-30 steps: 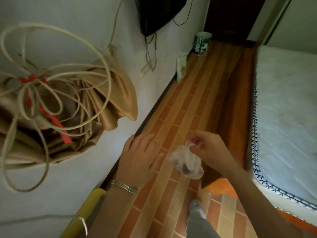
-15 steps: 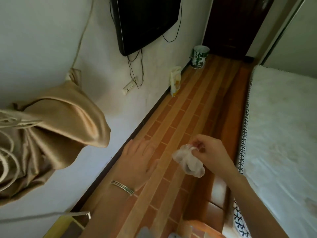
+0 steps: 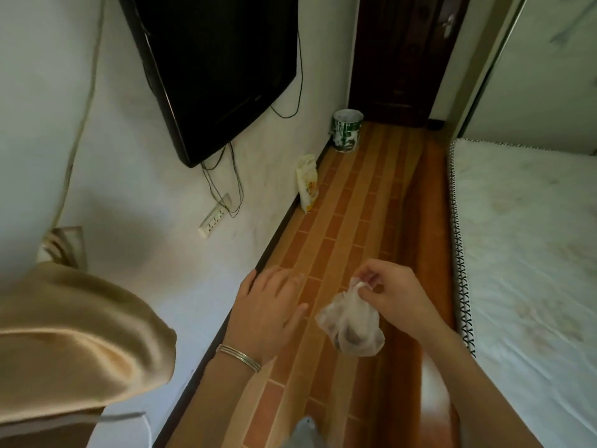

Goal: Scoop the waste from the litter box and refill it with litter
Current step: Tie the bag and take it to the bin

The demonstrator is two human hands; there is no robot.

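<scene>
My right hand (image 3: pixel 395 294) pinches the gathered neck of a small clear plastic bag (image 3: pixel 350 324), which hangs below my fingers with dark clumps of waste inside. My left hand (image 3: pixel 269 310), a bangle on its wrist, hovers flat beside the bag with relaxed fingers, holding nothing and not touching it. A white and yellow pouch (image 3: pixel 307 182) leans against the wall further along the floor. No litter box is in view.
A narrow strip of tiled floor (image 3: pixel 352 215) runs between the white wall and a mattress (image 3: pixel 523 253) on the right. A green and white bucket (image 3: pixel 347 130) stands by a dark door. A wall-mounted TV (image 3: pixel 219 66) with cables and a tan curtain bundle (image 3: pixel 74 344) are on the left.
The view has lifted and moved forward along the floor; the curtain bundle and its cords slid down and left. Both hands kept their poses, the bag still pinched by the right hand.
</scene>
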